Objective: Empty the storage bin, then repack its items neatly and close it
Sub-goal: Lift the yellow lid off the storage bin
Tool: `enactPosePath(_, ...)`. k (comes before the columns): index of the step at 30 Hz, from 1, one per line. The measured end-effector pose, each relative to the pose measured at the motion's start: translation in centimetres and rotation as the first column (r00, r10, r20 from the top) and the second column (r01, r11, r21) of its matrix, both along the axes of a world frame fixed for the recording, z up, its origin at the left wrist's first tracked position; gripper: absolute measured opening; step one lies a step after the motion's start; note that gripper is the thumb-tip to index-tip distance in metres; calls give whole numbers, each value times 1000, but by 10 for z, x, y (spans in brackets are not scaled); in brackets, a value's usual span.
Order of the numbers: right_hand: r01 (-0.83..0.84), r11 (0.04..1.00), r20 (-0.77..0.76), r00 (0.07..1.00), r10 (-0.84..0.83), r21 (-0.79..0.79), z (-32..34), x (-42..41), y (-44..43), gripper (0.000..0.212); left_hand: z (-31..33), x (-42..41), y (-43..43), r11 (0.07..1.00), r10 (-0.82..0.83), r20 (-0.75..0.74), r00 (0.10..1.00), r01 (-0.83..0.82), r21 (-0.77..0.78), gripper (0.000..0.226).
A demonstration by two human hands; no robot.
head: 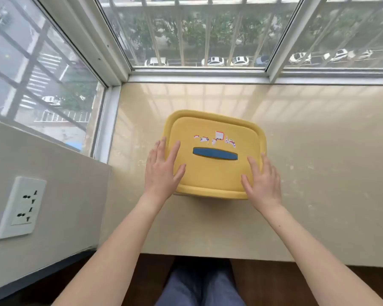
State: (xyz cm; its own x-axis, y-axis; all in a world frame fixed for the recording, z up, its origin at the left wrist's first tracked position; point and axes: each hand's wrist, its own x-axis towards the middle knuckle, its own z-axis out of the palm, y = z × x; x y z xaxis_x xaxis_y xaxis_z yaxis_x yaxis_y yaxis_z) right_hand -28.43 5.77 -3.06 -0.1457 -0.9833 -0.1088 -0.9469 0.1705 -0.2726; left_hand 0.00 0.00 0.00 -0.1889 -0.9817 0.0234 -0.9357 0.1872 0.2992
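The yellow lid (210,175) hides the storage bin's walls and whatever lies inside. Its stickers (217,139) are too small and blurred to read. The left hand (163,171) covers the lid's near left corner, the right hand (263,184) its near right corner. The bench (329,162) runs out past the right edge. Cars (215,61) beyond the far window (197,29) are blurred.

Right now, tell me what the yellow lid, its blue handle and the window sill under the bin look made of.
Yellow lid: plastic by its look, matte, with a moulded rounded rim. Blue handle: probably plastic too, smooth. Window sill: polished stone or tile, cream, glossy with pale reflected stripes.
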Motion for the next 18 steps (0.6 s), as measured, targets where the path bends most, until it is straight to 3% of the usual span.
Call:
enactPosePath(5,165,970,27,985,-172,177,-29,-19,-2,67,-19,5,-17,983,136,42,990,-140,119,74)
enactPosePath(10,205,941,438,844,-310,270,-35,-26,3,73,-26,10,-18,962,182,-59,981,-166,219,82)
enactPosePath(14,240,929,427,836,-345,281,-30,-28,1,78,-22,10,-19,950,227,-206,952,-171,261,84)
enactPosePath(18,241,922,430,829,-359,304,-26,-29,0,79,-19,9,-22,914,351,-378,857,-226,336,84)
